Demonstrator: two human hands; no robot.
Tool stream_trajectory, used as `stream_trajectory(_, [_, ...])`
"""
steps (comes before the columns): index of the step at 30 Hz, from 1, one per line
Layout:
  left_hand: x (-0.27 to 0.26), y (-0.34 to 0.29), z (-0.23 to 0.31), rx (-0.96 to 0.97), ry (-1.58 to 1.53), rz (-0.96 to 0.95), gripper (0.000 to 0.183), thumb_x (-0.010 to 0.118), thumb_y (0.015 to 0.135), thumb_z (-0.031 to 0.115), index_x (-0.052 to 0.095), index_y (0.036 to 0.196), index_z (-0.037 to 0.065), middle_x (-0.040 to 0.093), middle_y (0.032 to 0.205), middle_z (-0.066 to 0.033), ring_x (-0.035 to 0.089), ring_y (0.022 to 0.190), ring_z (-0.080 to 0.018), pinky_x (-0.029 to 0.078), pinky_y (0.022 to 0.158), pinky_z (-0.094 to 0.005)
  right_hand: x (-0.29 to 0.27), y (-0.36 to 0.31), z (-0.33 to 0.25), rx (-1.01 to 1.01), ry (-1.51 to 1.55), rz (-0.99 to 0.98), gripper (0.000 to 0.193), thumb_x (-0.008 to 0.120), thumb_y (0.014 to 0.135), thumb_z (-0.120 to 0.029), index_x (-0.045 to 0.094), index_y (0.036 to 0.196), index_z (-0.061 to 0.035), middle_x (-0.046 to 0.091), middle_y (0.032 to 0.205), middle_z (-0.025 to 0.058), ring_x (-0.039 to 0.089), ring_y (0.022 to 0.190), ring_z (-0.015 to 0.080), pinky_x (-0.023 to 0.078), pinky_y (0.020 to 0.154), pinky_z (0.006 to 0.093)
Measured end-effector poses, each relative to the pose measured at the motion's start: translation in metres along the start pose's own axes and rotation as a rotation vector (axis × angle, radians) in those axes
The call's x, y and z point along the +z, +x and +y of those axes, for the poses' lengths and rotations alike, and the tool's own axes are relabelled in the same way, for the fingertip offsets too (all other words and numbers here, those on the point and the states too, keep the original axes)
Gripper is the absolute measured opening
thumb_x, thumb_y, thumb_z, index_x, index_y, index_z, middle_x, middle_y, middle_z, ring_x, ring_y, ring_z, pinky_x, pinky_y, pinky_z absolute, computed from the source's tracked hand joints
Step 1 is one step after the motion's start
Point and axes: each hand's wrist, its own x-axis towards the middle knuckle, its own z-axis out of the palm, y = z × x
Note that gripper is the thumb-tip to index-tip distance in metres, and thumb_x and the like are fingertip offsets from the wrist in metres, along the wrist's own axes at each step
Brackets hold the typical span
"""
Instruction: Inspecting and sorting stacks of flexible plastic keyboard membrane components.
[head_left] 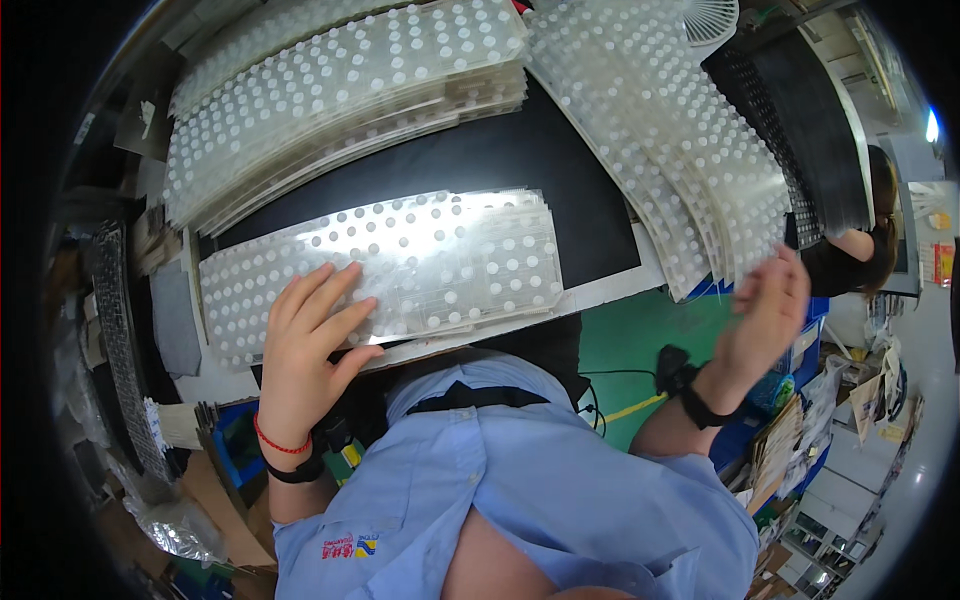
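One black mat [590, 205] — left hand [308, 350] on one dotted stack [475, 265].

You are in what looks like a factory workshop, set up for repetitive handwork. Your black-topped tabletop [600, 225] carries large stacks of dotted clear sheets [340, 85], far more alike pieces than a home would hold. You wear a blue work shirt [600, 490] with a chest emblem. To the right, a yellow line [635, 408] crosses the green floor [625, 335], and a co-worker [845, 270] is beside piled black sheets [815, 130]. Cardboard [228, 500] and crumpled clear plastic [180, 530] crowd the near left.
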Motion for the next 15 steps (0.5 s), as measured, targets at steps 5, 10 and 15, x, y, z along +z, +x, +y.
stream_trajectory(5, [0.002, -0.003, 0.001, 0.024, -0.091, 0.012, 0.045, 0.082, 0.061, 0.022, 0.07, 0.103, 0.01, 0.06, 0.129, -0.0086, 0.05, 0.122, -0.0323, 0.037, 0.104, -0.0466, 0.074, -0.046, 0.012, 0.383, -0.044, -0.75, 0.017, 0.058, 0.096, -0.015, 0.063, 0.103, 0.0, 0.066, 0.082, 0.003, 0.054, 0.061, 0.0045, 0.044, 0.054, 0.0189])
stream_trajectory(10, [0.003, -0.003, 0.002, 0.046, -0.122, -0.023, 0.044, 0.082, 0.059, 0.023, 0.071, 0.1, 0.011, 0.06, 0.128, -0.0084, 0.051, 0.122, -0.0321, 0.036, 0.104, -0.0472, 0.092, -0.059, 0.021, 0.482, -0.022, -0.803, 0.017, 0.06, 0.095, -0.016, 0.062, 0.093, 0.0007, 0.064, 0.077, 0.002, 0.054, 0.061, 0.0039, 0.044, 0.053, 0.019])
stream_trajectory(15, [0.005, -0.004, 0.002, 0.057, -0.11, -0.046, 0.044, 0.083, 0.059, 0.024, 0.071, 0.099, 0.012, 0.059, 0.129, -0.0075, 0.05, 0.122, -0.0315, 0.036, 0.104, -0.048, 0.09, -0.058, 0.016, 0.586, 0.196, -0.731, 0.019, 0.061, 0.095, -0.017, 0.061, 0.085, -0.0005, 0.06, 0.068, -0.0014, 0.051, 0.056, 0.0016, 0.039, 0.049, 0.0172])
